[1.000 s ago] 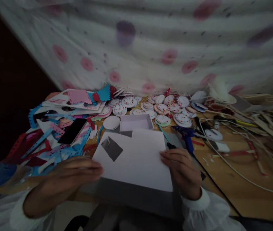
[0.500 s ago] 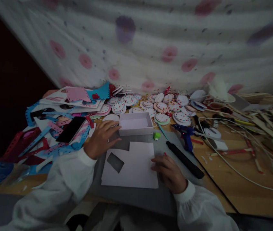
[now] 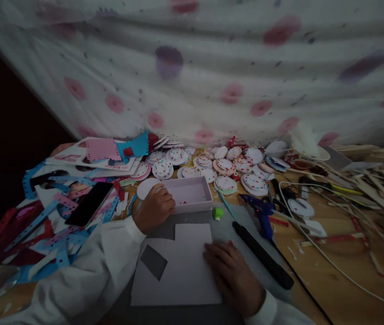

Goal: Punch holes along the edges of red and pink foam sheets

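Note:
A shallow white open box (image 3: pixel 192 208) stands at the back of the grey mat, with a few tiny red bits on its floor. My left hand (image 3: pixel 155 206) is closed at the box's left end, its bent fingers over that wall and hiding it. In front lies a white paper sheet (image 3: pixel 178 280) with a slanted rectangular hole and a notched upper left corner. My right hand (image 3: pixel 234 275) rests on the sheet's right edge, fingers stretched and holding nothing. Close behind the box's front right corner sits a small bright green object (image 3: pixel 217 213).
Right of the mat lie a black rod-like object (image 3: pixel 263 255), a blue glue gun (image 3: pixel 263 219) and a white cord (image 3: pixel 317 248). Piled dotted paper discs (image 3: pixel 226 183) line the back. Left are a phone (image 3: pixel 89 204) and coloured felt strips (image 3: pixel 48 228). Wooden sticks (image 3: pixel 378 189) heap at right.
My left hand has gone from spread fingers beside the box to closed at its left end. Tiny red bits now show in the box. The view has tilted upward.

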Demonstrator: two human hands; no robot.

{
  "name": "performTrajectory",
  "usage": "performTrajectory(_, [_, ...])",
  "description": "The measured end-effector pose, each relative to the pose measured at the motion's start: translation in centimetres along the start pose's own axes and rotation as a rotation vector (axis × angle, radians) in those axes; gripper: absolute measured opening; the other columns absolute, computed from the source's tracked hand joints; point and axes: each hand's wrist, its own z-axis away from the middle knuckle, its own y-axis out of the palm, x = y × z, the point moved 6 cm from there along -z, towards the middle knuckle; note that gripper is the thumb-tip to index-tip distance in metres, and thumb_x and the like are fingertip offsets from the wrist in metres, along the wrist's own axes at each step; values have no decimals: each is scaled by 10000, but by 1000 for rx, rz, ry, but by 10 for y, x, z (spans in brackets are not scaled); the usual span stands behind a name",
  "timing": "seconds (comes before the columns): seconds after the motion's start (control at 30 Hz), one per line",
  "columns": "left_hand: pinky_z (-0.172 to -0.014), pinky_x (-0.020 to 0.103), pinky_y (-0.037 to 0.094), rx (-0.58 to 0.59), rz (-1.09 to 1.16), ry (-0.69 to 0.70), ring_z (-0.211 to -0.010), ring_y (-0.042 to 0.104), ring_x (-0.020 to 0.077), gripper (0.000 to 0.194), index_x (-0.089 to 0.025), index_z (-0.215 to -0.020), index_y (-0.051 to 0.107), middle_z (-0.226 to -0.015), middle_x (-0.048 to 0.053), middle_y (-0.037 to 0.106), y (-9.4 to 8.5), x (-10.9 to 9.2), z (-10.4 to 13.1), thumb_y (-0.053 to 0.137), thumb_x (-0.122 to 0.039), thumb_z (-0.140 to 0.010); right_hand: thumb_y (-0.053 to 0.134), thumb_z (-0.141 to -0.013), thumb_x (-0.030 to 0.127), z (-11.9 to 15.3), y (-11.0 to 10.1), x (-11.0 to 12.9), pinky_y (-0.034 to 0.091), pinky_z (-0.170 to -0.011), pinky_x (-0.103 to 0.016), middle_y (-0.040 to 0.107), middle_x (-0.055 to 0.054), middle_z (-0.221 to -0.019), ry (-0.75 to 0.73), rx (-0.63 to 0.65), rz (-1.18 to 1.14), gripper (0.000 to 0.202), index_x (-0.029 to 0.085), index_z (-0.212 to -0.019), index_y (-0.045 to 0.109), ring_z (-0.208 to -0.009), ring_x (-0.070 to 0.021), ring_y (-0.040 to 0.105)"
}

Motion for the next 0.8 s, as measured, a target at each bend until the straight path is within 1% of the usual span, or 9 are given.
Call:
performTrajectory(0.13, [-965, 455, 371, 13, -52, -16, -821, 536, 204, 114, -181, -726, 608, -760, 22, 614, 4, 8, -6, 606, -218, -834, 471, -837, 165, -3, 8, -1, 368, -1004, -530, 456, -51, -1443, 65, 141, 77, 555, 245, -1385, 440, -1293, -284, 427])
performTrajectory(0.27, [-962, 461, 371, 6, -54, -10, -815, 529, 207, 102, -178, -731, 609, -762, 32, 605, 2, 15, -10, 589, -189, -830, 470, -844, 199, -4, 10, -2, 373, -1010, -517, 370, -32, -1493, 78, 183, 92, 600, 252, -1433, 369, -1325, -285, 398])
performTrajectory(0.33, [-977, 462, 362, 7, -50, 22, -807, 526, 203, 106, -177, -738, 607, -755, 30, 598, -4, 13, -10, 578, -191, -839, 473, -849, 214, -4, 11, -3, 382, -1004, -517, 355, -32, -1499, 66, 189, 95, 598, 250, -1436, 364, -1323, -289, 402])
performTrajectory(0.43, [-997, 452, 346, -1, -30, 106, -778, 520, 187, 150, -181, -734, 590, -731, 15, 581, -20, 2, -4, 538, -200, -873, 475, -857, 239, -5, 11, -4, 408, -979, -516, 352, -35, -1498, 44, 189, 106, 584, 241, -1432, 373, -1313, -298, 416])
performTrajectory(0.5, [-1000, 451, 336, -16, -4, 132, -753, 516, 178, 178, -188, -726, 579, -708, 4, 570, -37, -3, 2, 509, -192, -889, 476, -855, 240, -5, 11, -4, 420, -963, -517, 356, -36, -1495, 39, 186, 117, 578, 237, -1426, 384, -1305, -303, 426])
performTrajectory(0.57, [-1003, 455, 322, -25, 40, 119, -741, 519, 172, 180, -195, -732, 577, -693, -4, 565, -57, -1, 8, 498, -187, -893, 478, -849, 233, -6, 11, -4, 423, -956, -517, 362, -39, -1491, 38, 179, 125, 576, 232, -1419, 395, -1297, -306, 435])
performTrajectory(0.63, [-1003, 458, 311, -31, 75, 84, -764, 538, 176, 163, -203, -761, 584, -708, -3, 575, -75, 11, 10, 494, -200, -897, 482, -845, 229, -6, 10, -4, 419, -958, -514, 367, -40, -1488, 38, 177, 123, 576, 229, -1416, 401, -1295, -305, 438])
performTrajectory(0.7, [-989, 457, 311, -59, 71, 33, -809, 560, 194, 144, -209, -799, 593, -741, 9, 591, -88, 31, 5, 490, -224, -897, 486, -844, 231, -7, 10, -3, 413, -963, -510, 375, -40, -1485, 42, 174, 113, 572, 232, -1411, 408, -1292, -303, 441])
performTrajectory(0.8, [-957, 446, 326, -146, 24, -51, -834, 573, 221, 174, -206, -781, 591, -741, 19, 602, -91, 70, -17, 519, -323, -886, 490, -842, 228, -6, 7, -3, 404, -968, -507, 391, -39, -1477, 51, 164, 105, 563, 243, -1400, 422, -1287, -298, 447])
